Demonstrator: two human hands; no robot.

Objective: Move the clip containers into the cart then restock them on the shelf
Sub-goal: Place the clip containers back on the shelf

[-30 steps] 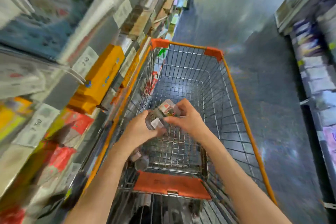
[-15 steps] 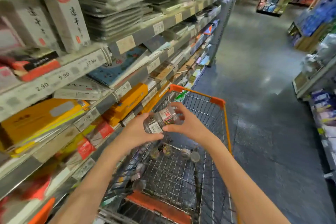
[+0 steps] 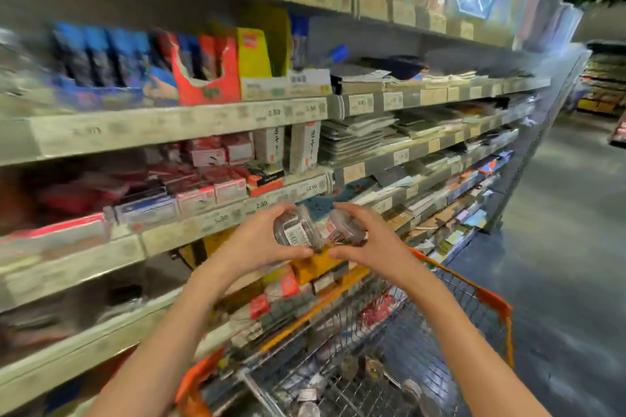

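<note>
Clear plastic clip containers, two small round jars, are up in the air between both hands, just in front of the grey metal shelf (image 3: 237,213) with its pale price strips: the left jar with the white barcode label (image 3: 296,230) sits in the left hand (image 3: 257,244), fingers curled over its top and thumb under, and the right jar with the red-and-white label (image 3: 343,228) sits in the right hand (image 3: 369,244), gripped the same way. Both lie tilted, long axes running roughly left-right, inner ends touching or nearly so; blur hides which. Shelving lies far and left of the fingers, so the left hand looks nearer for placing. Below, near right, the orange-rimmed wire cart (image 3: 498,308) holds more blurred jars (image 3: 372,367).
</note>
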